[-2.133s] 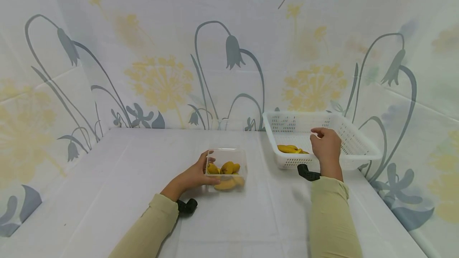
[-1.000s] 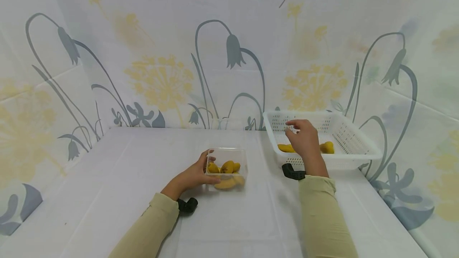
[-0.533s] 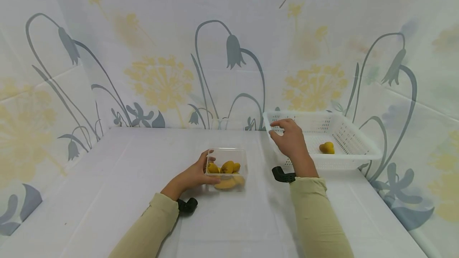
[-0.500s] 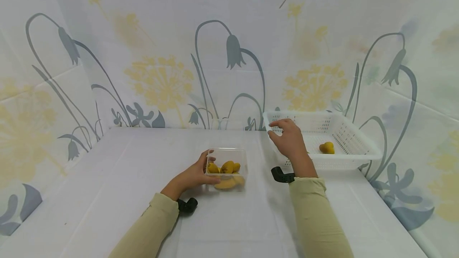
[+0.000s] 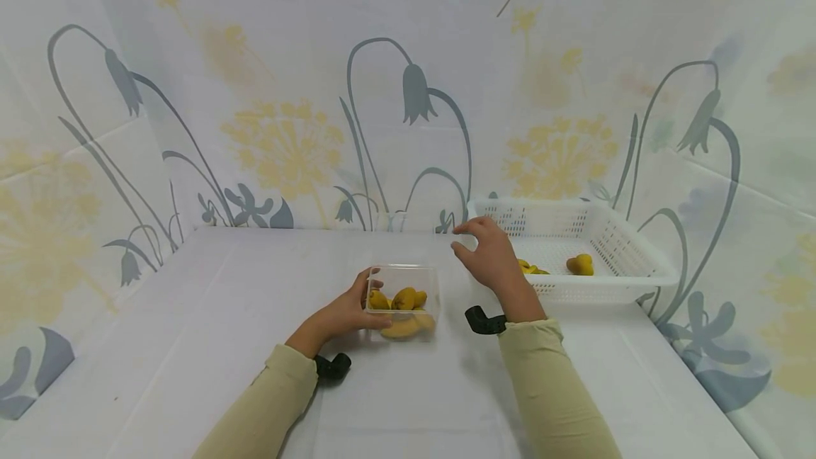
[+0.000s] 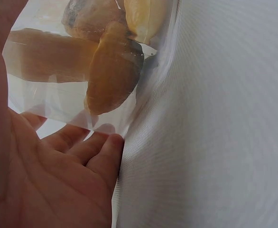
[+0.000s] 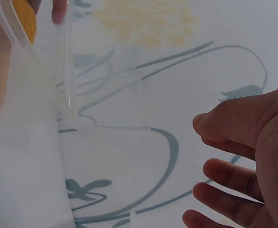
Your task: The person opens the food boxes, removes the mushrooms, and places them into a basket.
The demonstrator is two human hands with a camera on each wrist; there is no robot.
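In the head view, my left hand [image 5: 347, 314] grips the left side of a clear plastic box [image 5: 435, 296], thumb along the front and fingers round behind. Inside lie several yellow, fruit-like pieces [image 5: 404, 298], rounded or elongated. The left wrist view shows them through the plastic wall, one tapered piece [image 6: 113, 71] close to the fingertips. My right hand [image 5: 491, 257] hovers at the left end of a white perforated basket [image 5: 605, 280]. Its thumb and fingers stand apart with nothing between them, as the right wrist view also shows.
More yellow pieces [image 5: 534, 269] lie in the basket, partly hidden by my right hand, and another yellow piece [image 5: 580, 265] sits further right. A faint clear container [image 5: 390, 222] stands at the table's back edge. A flowered curtain [image 5: 414, 91] hangs behind the white table [image 5: 395, 402].
My right hand has moved left from over the middle of the basket to its left end, uncovering yellow pieces there. The left hand and the box have stayed in place.
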